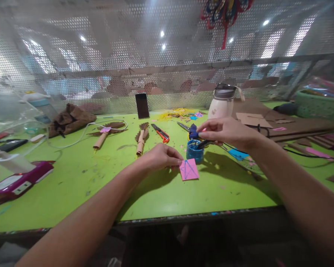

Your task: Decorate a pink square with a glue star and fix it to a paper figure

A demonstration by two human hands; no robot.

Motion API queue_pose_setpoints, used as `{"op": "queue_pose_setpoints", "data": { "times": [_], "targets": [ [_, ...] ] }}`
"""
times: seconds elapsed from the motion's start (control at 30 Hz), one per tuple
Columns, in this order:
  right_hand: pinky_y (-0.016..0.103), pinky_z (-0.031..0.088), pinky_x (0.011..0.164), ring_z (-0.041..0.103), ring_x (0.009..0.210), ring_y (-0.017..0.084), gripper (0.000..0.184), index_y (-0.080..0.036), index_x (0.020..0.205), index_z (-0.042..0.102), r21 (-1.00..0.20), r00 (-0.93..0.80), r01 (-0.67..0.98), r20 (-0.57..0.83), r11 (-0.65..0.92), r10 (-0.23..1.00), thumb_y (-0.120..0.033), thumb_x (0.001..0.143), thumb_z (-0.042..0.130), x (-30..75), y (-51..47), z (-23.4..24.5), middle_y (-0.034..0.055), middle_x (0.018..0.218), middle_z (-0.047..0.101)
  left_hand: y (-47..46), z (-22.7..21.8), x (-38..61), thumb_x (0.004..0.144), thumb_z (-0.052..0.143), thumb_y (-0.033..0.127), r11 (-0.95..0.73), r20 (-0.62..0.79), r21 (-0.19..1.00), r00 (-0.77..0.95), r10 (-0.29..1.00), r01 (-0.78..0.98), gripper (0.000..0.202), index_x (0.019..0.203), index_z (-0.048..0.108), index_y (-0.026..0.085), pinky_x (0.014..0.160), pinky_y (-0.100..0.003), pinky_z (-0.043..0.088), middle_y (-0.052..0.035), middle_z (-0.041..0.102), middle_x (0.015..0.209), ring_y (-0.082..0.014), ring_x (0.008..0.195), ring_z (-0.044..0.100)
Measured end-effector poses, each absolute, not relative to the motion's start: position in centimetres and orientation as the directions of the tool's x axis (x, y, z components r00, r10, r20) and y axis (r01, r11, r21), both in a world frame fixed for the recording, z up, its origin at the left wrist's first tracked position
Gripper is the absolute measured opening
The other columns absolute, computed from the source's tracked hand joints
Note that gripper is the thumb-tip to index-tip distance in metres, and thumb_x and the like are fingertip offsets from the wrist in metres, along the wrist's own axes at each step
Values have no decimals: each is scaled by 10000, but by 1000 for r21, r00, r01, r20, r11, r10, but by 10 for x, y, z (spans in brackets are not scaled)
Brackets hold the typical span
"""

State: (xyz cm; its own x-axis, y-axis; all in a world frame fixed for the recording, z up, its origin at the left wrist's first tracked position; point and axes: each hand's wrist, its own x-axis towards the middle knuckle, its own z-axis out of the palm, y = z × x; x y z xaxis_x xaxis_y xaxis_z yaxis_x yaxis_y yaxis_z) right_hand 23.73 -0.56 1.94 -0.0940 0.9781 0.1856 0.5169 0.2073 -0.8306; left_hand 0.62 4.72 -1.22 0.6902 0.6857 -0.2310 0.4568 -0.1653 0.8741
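Between the thumb and fingers of my left hand [164, 156] is the left edge of a small pink paper square [189, 169] marked with blue lines, low over the green table. My right hand [224, 131] is closed, its fingertips at a dark blue tool [194, 132] whose exact kind is unclear. Just below stands a small blue cup [195, 151], with a black stem-like piece slanting into it under my fingers. A utility knife [161, 133] with an orange end lies beyond my left hand. Scissors [183, 126] are partly hidden behind the blue tool.
Two brown paper figures [141, 140] lie left of the knife. A phone [142, 105] leans upright at the back mesh. A pale bottle [222, 102], brown paper sheets [303, 118] and a green basket [320, 105] stand right. A purple power strip [25, 183] with a white cable lies left.
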Motion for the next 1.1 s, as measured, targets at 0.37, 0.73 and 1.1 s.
{"op": "queue_pose_setpoints", "data": {
  "times": [0.37,0.73,1.1],
  "targets": [
    [196,406,420,516,471,78,337,-195,927,700,-719,-344,603,154,344,926,-363,639,749,244,-13,27,3,700,656,45,-15,8,690,669,273,-232,-194,860,712,675,454,181,777,713,120,477,-206,356,-22,637,581,-83,483,486],
    [230,356,401,457,396,84,335,-169,565,596,-790,-26,520,365,324,931,-451,723,685,244,-5,17,-23,429,509,48,-18,8,703,664,272,-250,-194,851,719,668,463,174,777,710,121,458,-198,338,-13,624,559,-73,458,464],
    [225,305,340,442,374,88,298,-181,683,601,-850,100,288,485,441,869,-463,760,659,235,-11,19,-32,446,486,46,-18,8,695,667,286,-252,-207,841,715,668,479,175,773,707,135,447,-196,309,0,606,560,-68,451,441]
  ]
}}
